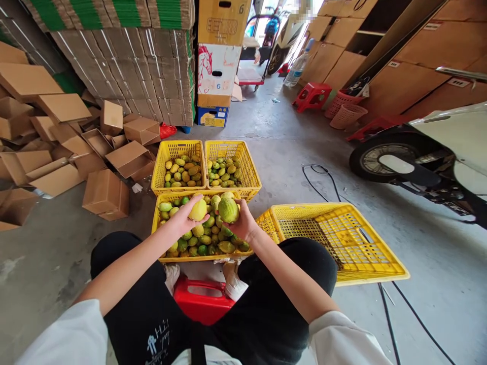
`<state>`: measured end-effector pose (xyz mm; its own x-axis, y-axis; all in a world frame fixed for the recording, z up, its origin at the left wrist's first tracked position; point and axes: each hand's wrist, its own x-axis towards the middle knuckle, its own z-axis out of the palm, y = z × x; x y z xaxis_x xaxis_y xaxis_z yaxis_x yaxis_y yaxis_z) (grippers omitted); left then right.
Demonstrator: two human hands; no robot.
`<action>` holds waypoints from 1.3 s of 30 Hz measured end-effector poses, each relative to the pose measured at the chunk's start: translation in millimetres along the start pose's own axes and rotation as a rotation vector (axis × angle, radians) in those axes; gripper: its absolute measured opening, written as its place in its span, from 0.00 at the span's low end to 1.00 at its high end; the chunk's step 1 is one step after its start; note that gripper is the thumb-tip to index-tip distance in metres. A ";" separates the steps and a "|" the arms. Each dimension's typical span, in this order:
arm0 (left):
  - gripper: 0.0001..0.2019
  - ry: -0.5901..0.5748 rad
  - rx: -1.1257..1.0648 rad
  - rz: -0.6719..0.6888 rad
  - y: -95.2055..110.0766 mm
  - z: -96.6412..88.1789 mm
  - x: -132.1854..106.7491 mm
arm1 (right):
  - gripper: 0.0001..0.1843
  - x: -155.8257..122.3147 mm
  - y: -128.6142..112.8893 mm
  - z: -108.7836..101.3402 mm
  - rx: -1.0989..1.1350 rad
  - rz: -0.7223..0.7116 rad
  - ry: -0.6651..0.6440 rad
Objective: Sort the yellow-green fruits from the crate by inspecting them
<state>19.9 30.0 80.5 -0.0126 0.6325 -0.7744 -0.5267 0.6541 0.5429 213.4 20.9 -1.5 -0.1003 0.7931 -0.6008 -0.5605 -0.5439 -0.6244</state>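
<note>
My left hand (189,215) is closed around a pale yellow lemon (198,210). Opposite it, my right hand (244,220) grips a rounder, greenish lemon (229,210). Both hands are raised over the near yellow crate (205,257), which is filled with yellow and green lemons (203,238). Two smaller-looking yellow crates stand just beyond it: the far left crate (153,177) and the far right crate (254,175) each hold lemons. My fingertips are partly hidden behind the fruit.
A yellow crate (365,243) with no fruit showing sits to the right by my knee. Cardboard boxes (106,195) lie piled on the left. Stacked flat cartons (125,71) rise behind. A scooter (437,162) stands at right, with black cables (414,314) on the floor.
</note>
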 end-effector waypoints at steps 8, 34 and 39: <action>0.10 0.054 -0.024 0.000 -1.5 2.7 -2.8 | 0.16 -8.7 -5.0 12.7 0.097 0.105 0.005; 0.07 -0.033 0.066 -0.095 -12.4 -10.5 -2.4 | 0.14 -31.5 -16.2 19.7 0.035 -0.029 0.015; 0.07 0.065 -0.013 -0.048 -18.2 -15.9 -8.9 | 0.07 -31.2 -14.0 17.9 0.038 -0.025 0.069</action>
<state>16.1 5.8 72.3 -0.0425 0.5720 -0.8191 -0.5386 0.6774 0.5010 209.7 8.7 35.0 -0.0300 0.7848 -0.6191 -0.5933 -0.5124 -0.6208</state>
